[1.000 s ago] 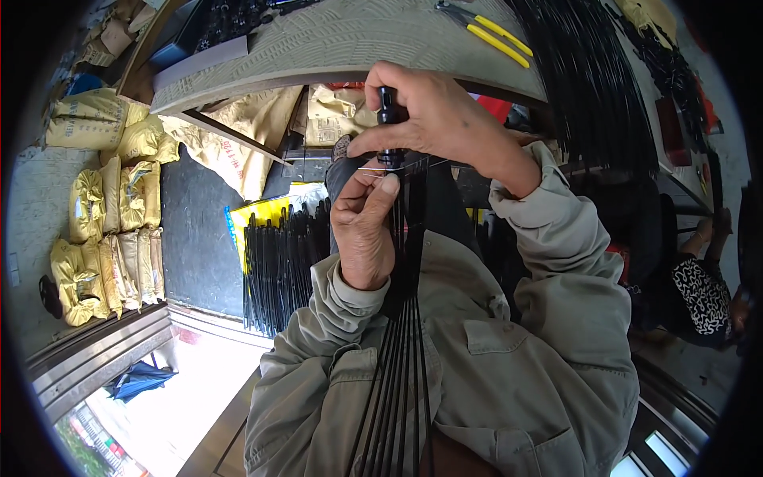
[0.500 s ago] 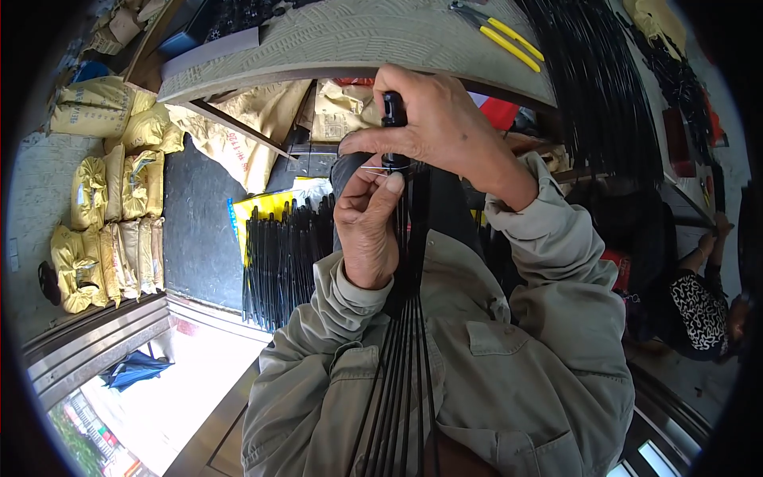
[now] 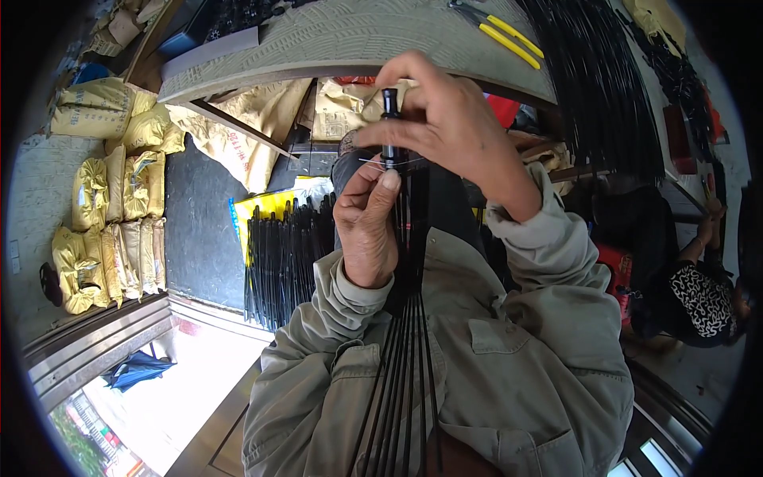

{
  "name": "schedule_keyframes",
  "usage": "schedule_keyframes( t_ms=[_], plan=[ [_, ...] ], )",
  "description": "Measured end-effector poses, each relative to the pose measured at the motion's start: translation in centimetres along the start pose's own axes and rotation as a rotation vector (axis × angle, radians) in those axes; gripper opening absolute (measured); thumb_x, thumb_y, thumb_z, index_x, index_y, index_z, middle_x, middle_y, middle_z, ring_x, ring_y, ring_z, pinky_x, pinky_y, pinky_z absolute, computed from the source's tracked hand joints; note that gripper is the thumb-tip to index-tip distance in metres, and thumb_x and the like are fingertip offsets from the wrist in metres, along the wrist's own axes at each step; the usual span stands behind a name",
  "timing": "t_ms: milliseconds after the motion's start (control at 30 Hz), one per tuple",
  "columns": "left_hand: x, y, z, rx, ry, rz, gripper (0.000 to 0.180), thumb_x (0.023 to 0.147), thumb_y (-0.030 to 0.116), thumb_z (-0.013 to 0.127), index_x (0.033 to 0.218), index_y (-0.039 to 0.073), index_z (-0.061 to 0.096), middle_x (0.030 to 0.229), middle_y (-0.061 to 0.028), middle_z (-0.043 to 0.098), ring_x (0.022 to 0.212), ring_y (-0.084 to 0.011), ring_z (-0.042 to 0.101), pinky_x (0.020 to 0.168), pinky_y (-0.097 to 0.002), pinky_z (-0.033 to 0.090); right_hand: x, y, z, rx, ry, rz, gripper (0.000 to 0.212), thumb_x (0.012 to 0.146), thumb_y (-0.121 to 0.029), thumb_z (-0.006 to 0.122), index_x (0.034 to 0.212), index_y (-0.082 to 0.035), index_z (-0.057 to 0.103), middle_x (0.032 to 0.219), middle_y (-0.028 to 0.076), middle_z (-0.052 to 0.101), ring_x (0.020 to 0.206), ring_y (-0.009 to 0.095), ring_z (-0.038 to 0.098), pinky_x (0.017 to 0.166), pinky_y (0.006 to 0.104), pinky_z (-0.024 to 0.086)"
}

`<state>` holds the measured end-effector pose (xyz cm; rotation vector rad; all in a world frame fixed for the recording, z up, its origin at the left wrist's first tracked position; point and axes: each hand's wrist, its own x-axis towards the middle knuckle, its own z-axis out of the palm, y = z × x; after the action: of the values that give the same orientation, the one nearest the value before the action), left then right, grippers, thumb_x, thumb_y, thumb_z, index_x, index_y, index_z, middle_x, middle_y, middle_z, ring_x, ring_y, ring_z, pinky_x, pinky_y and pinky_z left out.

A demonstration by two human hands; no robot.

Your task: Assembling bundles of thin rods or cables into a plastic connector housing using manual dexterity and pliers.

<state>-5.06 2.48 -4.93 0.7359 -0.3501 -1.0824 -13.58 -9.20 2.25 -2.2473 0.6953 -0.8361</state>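
A bundle of thin black rods [image 3: 405, 350] runs up from the person's lap to chest height, where the rods gather into a short black cylindrical cap [image 3: 389, 111] with a fine pale wire [image 3: 385, 163] crossing just below it. The right hand [image 3: 453, 127] curls round the cap, fingers pinching it. The left hand [image 3: 367, 226] grips the rods beneath, thumb pressed at the wire. Yellow-handled pliers [image 3: 501, 32] lie on the grey counter [image 3: 334, 40] beyond.

Sacks [image 3: 111, 207] left – pliers [image 3: 501, 32] on bench [image 3: 334, 36], rods [image 3: 600, 87] right
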Motion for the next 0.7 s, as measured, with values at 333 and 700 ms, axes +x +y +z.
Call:
schedule_keyframes(
  t_ms=[333, 700],
  plan=[
    [-0.4, 1.0, -0.7, -0.063, 0.000, -0.092, 0.023, 0.085, 0.010, 0.056, 0.105, -0.002, 0.056, 0.097, -0.0066, 0.061, 0.089, -0.0118, 0.055, 0.084, -0.0247, 0.041, -7.7, 0.5, 7.6, 0.839, 0.401, 0.345, 0.060, 0.072, -0.013, 0.073, 0.118, -0.004, 0.035, 0.095, 0.005, 0.049, 0.077, 0.008, 0.050, 0.067, 0.0204, 0.040],
    [-0.3, 1.9, -2.3, -0.107, -0.058, -0.123, 0.036, 0.086, 0.021, 0.056, 0.113, -0.002, 0.052, 0.109, -0.0132, 0.058, 0.104, -0.0201, 0.053, 0.095, -0.0333, 0.037, -7.7, 0.0, 9.0, 1.176, 0.301, 0.473, 0.018, 0.077, -0.016, 0.068, 0.074, 0.000, 0.060, 0.061, -0.003, 0.052, 0.060, 0.002, 0.046, 0.052, 0.0176, 0.036]
  ],
)
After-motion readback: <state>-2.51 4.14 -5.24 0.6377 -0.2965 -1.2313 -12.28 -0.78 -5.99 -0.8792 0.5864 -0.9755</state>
